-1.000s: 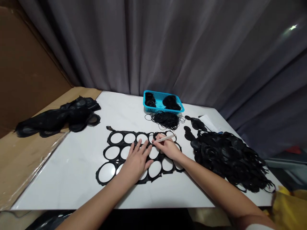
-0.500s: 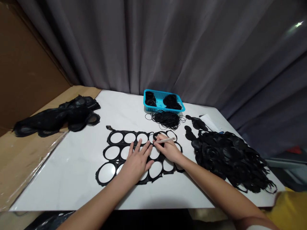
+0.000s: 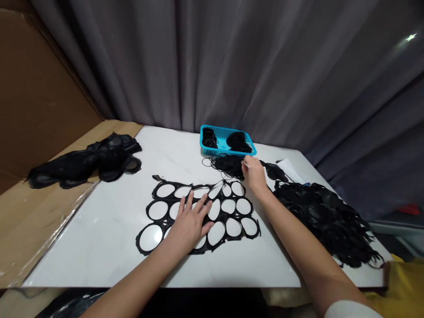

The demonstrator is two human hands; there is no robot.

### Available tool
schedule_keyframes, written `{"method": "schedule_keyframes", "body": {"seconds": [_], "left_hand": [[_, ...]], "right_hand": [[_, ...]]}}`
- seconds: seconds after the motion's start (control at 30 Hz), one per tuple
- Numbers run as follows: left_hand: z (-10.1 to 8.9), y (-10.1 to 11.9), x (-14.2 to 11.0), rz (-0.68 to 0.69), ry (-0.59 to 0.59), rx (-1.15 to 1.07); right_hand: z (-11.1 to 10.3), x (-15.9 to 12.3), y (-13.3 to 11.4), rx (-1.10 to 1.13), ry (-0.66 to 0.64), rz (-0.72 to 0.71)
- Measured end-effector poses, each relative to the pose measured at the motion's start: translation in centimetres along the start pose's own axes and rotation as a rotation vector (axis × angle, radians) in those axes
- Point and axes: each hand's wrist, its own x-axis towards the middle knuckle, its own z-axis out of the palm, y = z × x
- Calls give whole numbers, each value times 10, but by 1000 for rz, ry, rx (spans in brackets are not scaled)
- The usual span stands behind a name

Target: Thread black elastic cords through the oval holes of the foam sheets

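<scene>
head view: l hand [image 3: 188,225] lies open & flat, fingers spread, on black cut-out sheet [image 3: 231,217] w/ round holes, sheet under & right of palm. r hand [image 3: 254,173] pinches pale pen [image 3: 245,164], just past sheet's far edge, beside black ring pile [image 3: 228,166], blue basket [image 3: 212,127] beyond.

bench [image 3: 99,251]: white marble-look top, pretty glossy
middle: black cut-out sheet [image 3: 243,215] full of round holes
back: blue plastic basket [image 3: 225,129], black elastic loops [image 3: 228,167] just in front
sides: black scrap heaps [image 3: 82,161] [image 3: 318,216]

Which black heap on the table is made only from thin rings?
The loose tangle of thin black rings in front of the blue plastic basket, by the right hand; the big heap at right is wide, flat cut pieces instead.
</scene>
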Motion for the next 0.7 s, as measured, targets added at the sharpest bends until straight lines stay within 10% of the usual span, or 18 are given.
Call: {"method": "schedule_keyframes", "body": {"seconds": [0.47, 0.7], "left_hand": [[-16, -30, -12, -13, 108, -11], [-3, -35, -26, -18, 124, 11]], "right_hand": [[39, -19, -65, 1184, -496, 634], [53, -49, -89, 837, -593, 266]]}}
